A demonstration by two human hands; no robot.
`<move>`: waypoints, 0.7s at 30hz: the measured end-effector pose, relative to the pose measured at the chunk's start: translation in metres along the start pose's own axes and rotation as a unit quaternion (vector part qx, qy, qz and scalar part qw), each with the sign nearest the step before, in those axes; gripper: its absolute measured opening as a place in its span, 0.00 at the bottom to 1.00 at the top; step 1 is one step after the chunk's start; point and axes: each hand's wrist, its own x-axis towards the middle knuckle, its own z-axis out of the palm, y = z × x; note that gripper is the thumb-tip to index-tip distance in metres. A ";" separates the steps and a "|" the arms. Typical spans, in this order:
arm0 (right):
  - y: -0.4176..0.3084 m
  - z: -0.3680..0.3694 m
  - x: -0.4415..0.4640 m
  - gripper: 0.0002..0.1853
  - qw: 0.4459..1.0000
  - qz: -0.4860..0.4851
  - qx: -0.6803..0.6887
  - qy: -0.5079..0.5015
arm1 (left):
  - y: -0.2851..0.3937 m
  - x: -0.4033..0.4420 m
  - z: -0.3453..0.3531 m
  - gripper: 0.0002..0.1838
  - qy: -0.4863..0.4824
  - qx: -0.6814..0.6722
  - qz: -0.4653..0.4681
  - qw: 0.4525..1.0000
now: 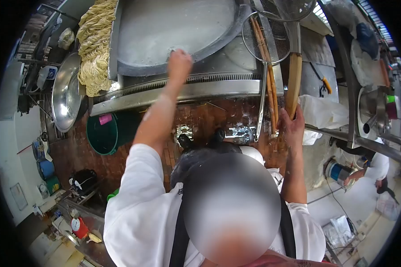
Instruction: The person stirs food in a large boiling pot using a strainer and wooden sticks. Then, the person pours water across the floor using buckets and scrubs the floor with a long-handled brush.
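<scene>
Noodles point(95, 49) heaped beside the pot point(140, 70), none visible in its cloudy water point(178, 26), your right hand point(292, 124) grips a wooden handle point(293, 84), your left hand point(179, 63) is above the pot's near edge, its grip unclear.

This looks like a working kitchen of a commercial sort, where noodles are cooked in bulk. A very wide pan point(151, 70) of pale, cloudy liquid is set in a steel range point(218, 87), with noodles point(95, 49) heaped in thick skeins beside it. Long-handled wire strainers point(270, 44) and long sticks point(269, 75) lie across the other side. A broad steel bowl point(66, 95), a green tub point(91, 140) on the reddish tiled floor point(71, 153) and a co-worker point(378, 165) in white also suggest a food business.
</scene>
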 end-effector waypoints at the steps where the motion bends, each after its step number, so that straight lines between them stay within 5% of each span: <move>1: -0.003 0.005 -0.001 0.16 1.000 0.006 0.005 -0.001 | -0.030 0.025 0.003 0.18 -0.054 0.071 -0.043 0.995; 6: -0.008 0.018 -0.001 0.16 1.000 0.000 0.002 -0.015 | -0.056 0.056 0.023 0.18 -0.177 0.161 -0.152 0.959; 9: -0.018 0.018 -0.008 0.16 0.999 0.027 -0.002 -0.022 | -0.060 0.057 0.038 0.18 -0.159 0.138 -0.158 0.965; 21: -0.012 0.010 -0.032 0.15 1.000 0.024 0.007 0.013 | -0.048 0.091 0.016 0.12 -0.041 0.162 0.005 0.986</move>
